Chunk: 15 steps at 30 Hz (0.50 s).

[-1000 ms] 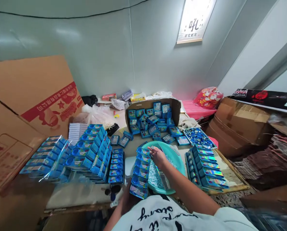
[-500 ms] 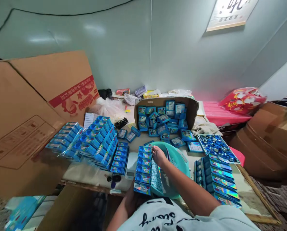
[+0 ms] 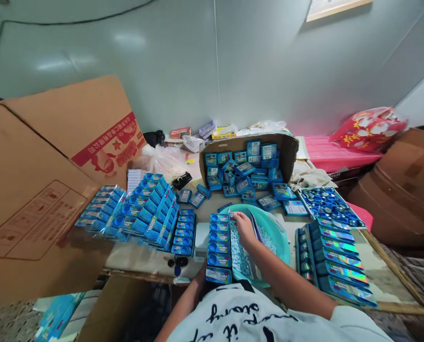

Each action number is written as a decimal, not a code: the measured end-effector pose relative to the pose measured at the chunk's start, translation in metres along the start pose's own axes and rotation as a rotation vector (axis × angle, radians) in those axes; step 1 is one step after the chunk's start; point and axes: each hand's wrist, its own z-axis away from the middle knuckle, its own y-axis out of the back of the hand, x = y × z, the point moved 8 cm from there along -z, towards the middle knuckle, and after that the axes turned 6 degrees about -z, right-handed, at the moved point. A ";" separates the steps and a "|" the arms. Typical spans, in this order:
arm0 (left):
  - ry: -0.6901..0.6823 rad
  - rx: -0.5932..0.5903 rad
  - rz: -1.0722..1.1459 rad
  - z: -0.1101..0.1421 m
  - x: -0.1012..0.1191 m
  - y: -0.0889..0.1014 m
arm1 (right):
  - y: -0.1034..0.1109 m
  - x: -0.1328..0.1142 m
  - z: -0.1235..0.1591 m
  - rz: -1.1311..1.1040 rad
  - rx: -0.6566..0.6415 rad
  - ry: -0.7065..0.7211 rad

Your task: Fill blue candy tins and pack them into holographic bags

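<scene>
My left hand (image 3: 200,280), largely hidden behind the boxes, grips a row of small blue candy boxes (image 3: 219,247) from below and the left. The row stands nearly upright in my view, with round blue recesses on most boxes. At its top end, my right hand (image 3: 243,228) is closed in a pinch, with a small silvery piece (image 3: 230,213) at the fingertips by the top box. Under my right forearm lies a turquoise basin (image 3: 282,237) with many pale blue candies (image 3: 240,251) and a clear bag or sheet in it.
Stacked rows of blue boxes (image 3: 144,204) stand left, with another row (image 3: 184,232) nearer. Behind, a tipped carton (image 3: 293,154) spills loose blue boxes. Right are a tray of shiny blue round pieces (image 3: 329,207) and more box rows (image 3: 340,261). A big carton (image 3: 48,199) bounds the left.
The camera view has tilted down and shifted a little. My right hand stays at the top end of the row, its fingers still pinched; the left hand keeps its grip.
</scene>
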 end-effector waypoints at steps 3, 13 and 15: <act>-0.036 0.136 -0.081 -0.012 0.007 0.024 | 0.006 -0.008 0.019 0.021 0.015 -0.023; -0.507 0.256 -0.277 0.031 0.128 0.025 | -0.006 -0.039 0.103 0.150 -0.257 -0.076; -0.506 0.073 -0.326 0.040 0.141 -0.005 | -0.016 -0.039 0.112 0.208 -0.335 -0.079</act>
